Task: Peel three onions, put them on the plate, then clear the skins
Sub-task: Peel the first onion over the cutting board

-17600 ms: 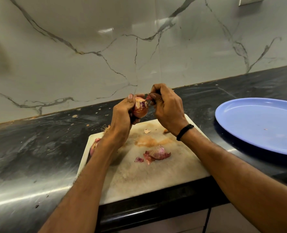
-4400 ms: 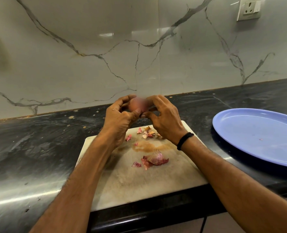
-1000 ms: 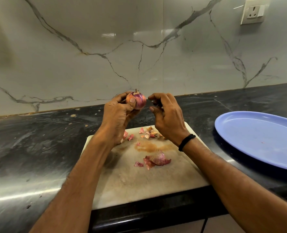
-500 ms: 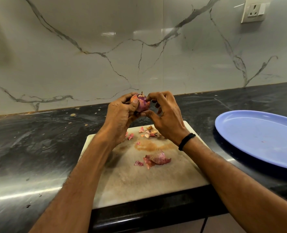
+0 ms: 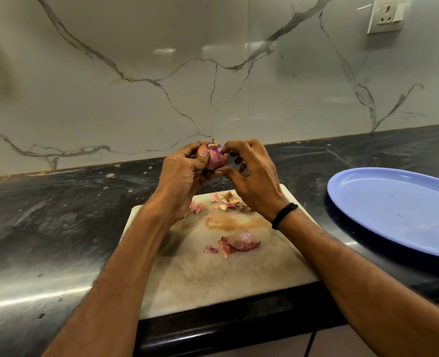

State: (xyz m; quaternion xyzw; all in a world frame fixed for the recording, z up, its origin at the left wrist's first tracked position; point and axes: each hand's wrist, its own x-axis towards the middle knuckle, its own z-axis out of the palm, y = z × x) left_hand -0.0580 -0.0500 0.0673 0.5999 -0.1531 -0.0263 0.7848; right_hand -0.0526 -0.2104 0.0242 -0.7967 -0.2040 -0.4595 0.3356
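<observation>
Peeling a red onion [image 5: 214, 157] above the twelve o'clock edge of the cutting board [image 5: 213, 279].

Gripping it with the left hand [image 5: 185, 176] from nine o'clock, fingers curled round the back and thumb pressed on the papery orange patch at the front; pinching it from three o'clock with the right hand [image 5: 254, 181], forefinger bent onto the top near the stem tip, thumb under the bottom, other fingers loosely curled. Wearing a black band [image 5: 284, 215] on the right wrist. Lying on the board: small skin scraps [image 5: 228, 200] toward twelve o'clock, a larger curled skin [image 5: 240, 242] near the middle beside a brown stain [image 5: 226, 224]. Sitting on the black countertop [image 5: 59, 228] at three o'clock of the board, well apart from the onion: a blue plate [image 5: 393, 210].
</observation>
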